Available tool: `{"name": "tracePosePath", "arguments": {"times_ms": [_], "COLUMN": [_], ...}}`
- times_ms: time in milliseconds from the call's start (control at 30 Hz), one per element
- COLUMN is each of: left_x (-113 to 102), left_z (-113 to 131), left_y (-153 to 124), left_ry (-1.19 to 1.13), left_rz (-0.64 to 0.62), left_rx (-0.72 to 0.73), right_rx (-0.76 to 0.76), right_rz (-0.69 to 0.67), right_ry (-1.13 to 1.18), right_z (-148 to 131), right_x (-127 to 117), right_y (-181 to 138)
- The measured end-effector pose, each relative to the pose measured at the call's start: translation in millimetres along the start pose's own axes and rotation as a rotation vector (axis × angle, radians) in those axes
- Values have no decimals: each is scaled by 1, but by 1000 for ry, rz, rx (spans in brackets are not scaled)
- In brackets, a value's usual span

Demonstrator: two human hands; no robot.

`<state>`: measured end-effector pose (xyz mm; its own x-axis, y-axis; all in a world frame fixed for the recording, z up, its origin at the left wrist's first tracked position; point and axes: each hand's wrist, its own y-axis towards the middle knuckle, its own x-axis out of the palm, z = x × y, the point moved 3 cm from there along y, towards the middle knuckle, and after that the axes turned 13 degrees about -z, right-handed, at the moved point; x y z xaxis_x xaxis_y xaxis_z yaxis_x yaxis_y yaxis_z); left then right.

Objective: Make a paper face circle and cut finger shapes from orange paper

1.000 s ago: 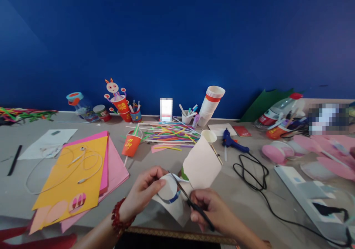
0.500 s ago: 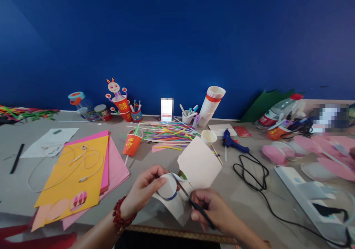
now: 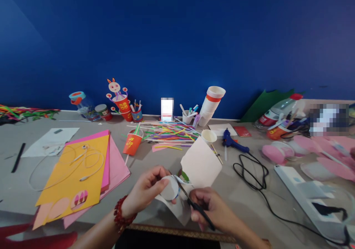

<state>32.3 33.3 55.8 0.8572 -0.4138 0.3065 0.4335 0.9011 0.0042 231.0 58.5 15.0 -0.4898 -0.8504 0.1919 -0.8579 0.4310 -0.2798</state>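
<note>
My left hand (image 3: 144, 193) is closed round a white sheet of paper (image 3: 201, 165), pinching the part with a drawn circle (image 3: 169, 189) outlined in blue. My right hand (image 3: 209, 208) grips black-handled scissors (image 3: 191, 202) whose blades point up and left into the paper at the edge of that circle. The loose upper flap of the sheet stands up behind the scissors. A red bead bracelet (image 3: 119, 215) sits on my left wrist.
Yellow and pink card sheets (image 3: 80, 171) with a white earphone cable lie at left. Behind are a red paper cup (image 3: 131, 143), a heap of coloured straws (image 3: 166, 132), stacked paper cups (image 3: 212, 103), a blue glue gun (image 3: 231, 141) with black cord, and pink cut-outs (image 3: 327, 152) at right.
The paper has turned a little in my left hand, and its upright flap has shifted and tilted. The scissors have stayed at the circle's edge.
</note>
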Motion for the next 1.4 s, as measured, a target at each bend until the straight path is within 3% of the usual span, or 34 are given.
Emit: {"name": "tracePosePath", "arguments": {"times_ms": [1400], "left_x": [-7], "left_z": [-1], "left_y": [3], "left_ry": [18], "left_rz": [76], "left_rx": [-50], "right_rx": [30], "right_rz": [9], "right_ry": [-86], "right_z": [3], "right_x": [-9], "right_y": [-1]}}
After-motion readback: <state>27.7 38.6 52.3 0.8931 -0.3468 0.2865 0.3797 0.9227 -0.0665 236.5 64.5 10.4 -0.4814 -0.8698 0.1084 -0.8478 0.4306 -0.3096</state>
